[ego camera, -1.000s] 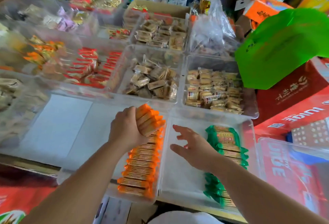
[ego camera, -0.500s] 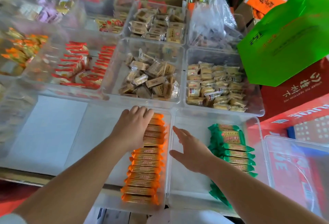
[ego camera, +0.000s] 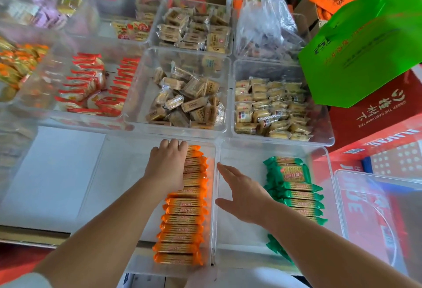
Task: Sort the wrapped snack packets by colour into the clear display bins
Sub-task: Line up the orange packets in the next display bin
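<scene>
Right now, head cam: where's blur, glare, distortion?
Head view: orange packets and green packets sharp at centre; far-left bins and green bag smeared; bin rims bow from wide-angle distortion; pale reflections on the clear bin at right; light even, shadows soft.
</scene>
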The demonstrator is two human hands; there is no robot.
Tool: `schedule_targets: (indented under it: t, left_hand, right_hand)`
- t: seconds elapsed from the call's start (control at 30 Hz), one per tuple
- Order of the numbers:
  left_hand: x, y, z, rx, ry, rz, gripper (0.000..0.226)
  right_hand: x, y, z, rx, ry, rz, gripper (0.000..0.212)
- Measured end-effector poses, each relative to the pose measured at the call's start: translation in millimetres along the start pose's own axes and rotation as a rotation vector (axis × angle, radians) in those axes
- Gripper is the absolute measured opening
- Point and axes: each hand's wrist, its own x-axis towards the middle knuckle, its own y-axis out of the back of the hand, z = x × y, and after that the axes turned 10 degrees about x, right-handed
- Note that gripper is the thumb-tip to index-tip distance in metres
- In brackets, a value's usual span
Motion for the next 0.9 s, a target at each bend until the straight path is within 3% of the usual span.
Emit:
schedule_targets:
  t: [0.13, 0.23, 0.37, 0.47, 0.53, 0.6, 0.67, 0.77, 0.9]
  left_hand:
    - [8.8, 4.3, -8.8, -0.129, -0.166, -0.244, 0.088]
    - [13.7, 5.9, -16.8, -0.204, -0.147, -0.295, 0.079]
    - [10.7, -7.7, -29.0, -0.474, 0.062, -0.329, 0.085]
    - [5.6, -21.8, -36.4, -0.817, 0.299, -0.433, 0.08]
    - [4.2, -25.9, -39.0, -0.914, 0.389, -0.477, 0.077]
    - [3.6, -23.6, -34.5, -0.792, 0.402, -0.452, 0.08]
    - [0.9, -16.5, -24.9, -0.522, 0.384, -0.356, 0.087]
    - [-4.7, -10.6, -6.2, -0.186, 0.253, -0.16, 0.089]
    - [-8.6, -8.1, 8.8, 0.027, 0.066, 0.063, 0.083]
  right_hand:
    - [-0.4, -2.2, 0.9, -0.012, 0.002, -0.005, 0.091]
    - [-0.7, -2.0, 3.0, -0.018, 0.008, -0.007, 0.091]
    - [0.9, -2.5, 5.9, -0.02, 0.017, -0.007, 0.091]
    - [1.7, -3.9, 7.2, -0.009, 0.022, -0.008, 0.092]
    - [1.8, -4.9, 8.0, -0.013, 0.023, -0.007, 0.092]
    - [2.0, -5.8, 8.6, -0.02, 0.024, -0.007, 0.093]
    - [2.2, -6.6, 8.9, -0.024, 0.023, -0.007, 0.093]
    - [1.4, -6.3, 8.7, -0.032, 0.025, -0.01, 0.093]
    - [1.7, -6.3, 8.8, -0.045, 0.019, -0.008, 0.093]
